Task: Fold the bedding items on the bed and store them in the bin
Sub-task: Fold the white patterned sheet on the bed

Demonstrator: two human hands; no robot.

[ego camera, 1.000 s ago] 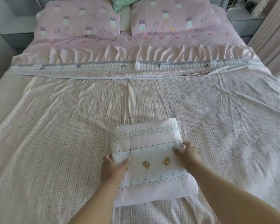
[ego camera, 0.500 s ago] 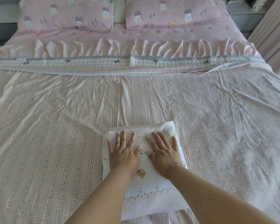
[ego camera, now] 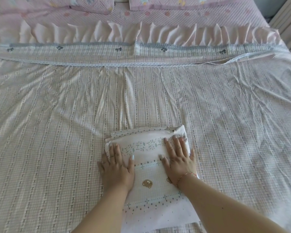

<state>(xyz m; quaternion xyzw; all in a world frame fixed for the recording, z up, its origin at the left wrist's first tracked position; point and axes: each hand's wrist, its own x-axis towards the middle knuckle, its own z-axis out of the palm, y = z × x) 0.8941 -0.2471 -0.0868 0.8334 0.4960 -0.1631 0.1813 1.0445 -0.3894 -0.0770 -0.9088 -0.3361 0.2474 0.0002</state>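
Bed [ego camera: 57,148] fills the view: a checked pink sheet spread flat and lightly creased, a lace-edged turned-down band [ego camera: 107,64] across the far part, a pink ruffle [ego camera: 141,32] beyond it, pillows [ego camera: 183,2] at the top edge. No bin is in view.

Folded cloth [ego camera: 149,184] lies on the sheet at the near middle of the bed, right in front of you — a flat stacked rectangle, white-pink with a leaf border, dotted bands and small bear prints.

Your left hand [ego camera: 116,167] is spread flat, fingers straight, on the cloth's left edge, partly overhanging onto the sheet. Your right hand [ego camera: 178,158] is spread flat too, pressing the far right part, fingertips near the far right corner. Neither hand pinches anything.

Handling, as a judgement: thin, soft, light fabric; no stiffness of its own, so the layers will slide and sag if lifted from one edge. The far right corner looks slightly loose, with an under-layer peeking out. Take hold by sliding both hands under the two long sides, thumbs on top, clamping all layers together.

Orientation: long axis runs away from you toward the pillows, tilted slightly left at the far end; printed bands cross it — short edges near and far.
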